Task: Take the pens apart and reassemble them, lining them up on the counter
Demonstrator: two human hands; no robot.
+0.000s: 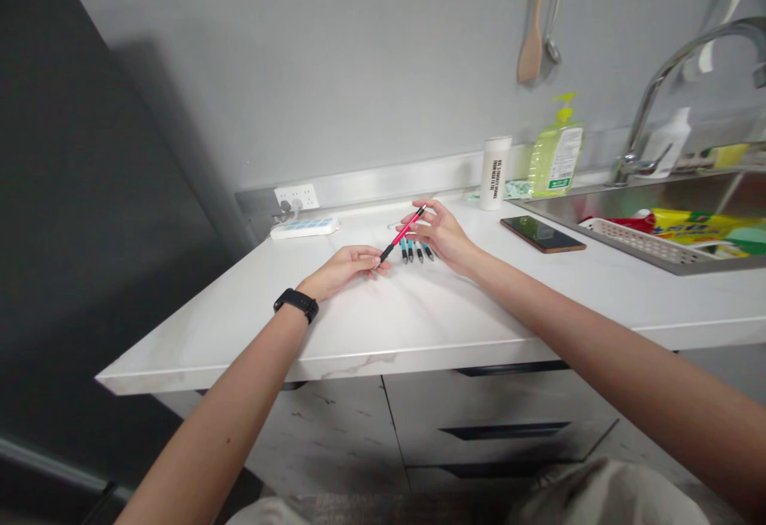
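My right hand (440, 231) pinches a red pen (402, 234) by its upper end, holding it slanted above the white counter (419, 309). My left hand (347, 266), with a black band on the wrist, has its fingers curled at the pen's dark lower tip and touches it. Just behind the pen, several pens with blue and black ends (416, 251) lie side by side on the counter, partly hidden by my right hand.
A white power strip (304, 227) lies at the back left. A white tube (495, 172), a green soap bottle (558, 154) and a dark phone (542, 234) stand to the right. Beyond them a sink (676, 222) with a tap holds a white rack and packets.
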